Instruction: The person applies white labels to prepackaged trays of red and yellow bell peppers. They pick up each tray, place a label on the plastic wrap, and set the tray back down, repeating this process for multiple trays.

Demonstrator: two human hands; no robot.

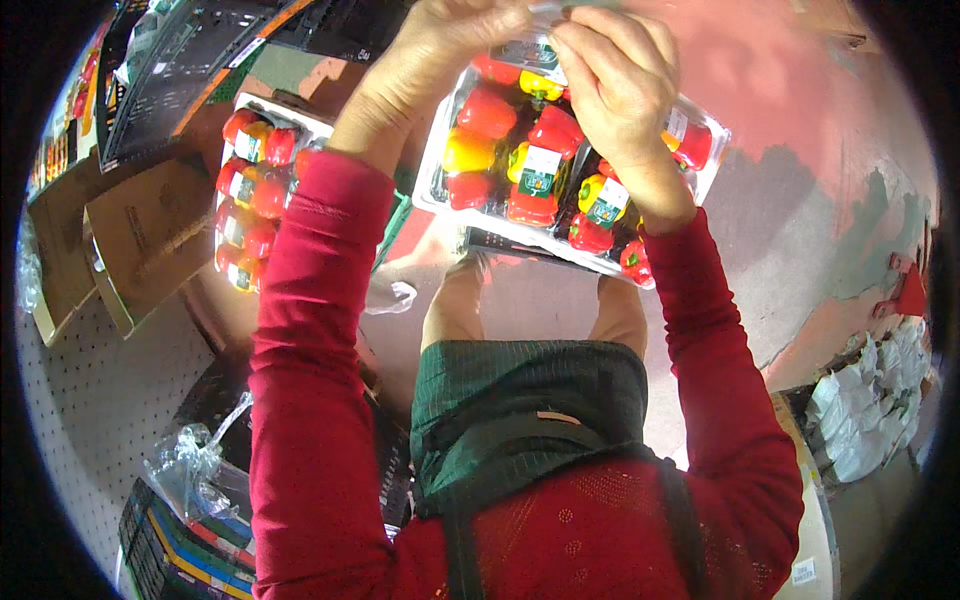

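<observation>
Near the top edge, my left hand [465,34] and my right hand [622,82] pinch a clear plastic bag [534,51] that bears a dark label. The bag's far part is cut off by the frame. Below my hands sits a white crate [454,210] holding several clear packs of red and yellow bell peppers. A pepper pack [541,161] near its middle has a green and white label. My right wrist covers part of the pack on the right.
At left stands a second white box [247,100] of pepper packs. Beyond it are black plastic crates [169,67] and an open cardboard box [150,232]. Crumpled clear plastic [187,465] lies on folded crates [187,547] at lower left. White plastic bags [862,405] lie at right.
</observation>
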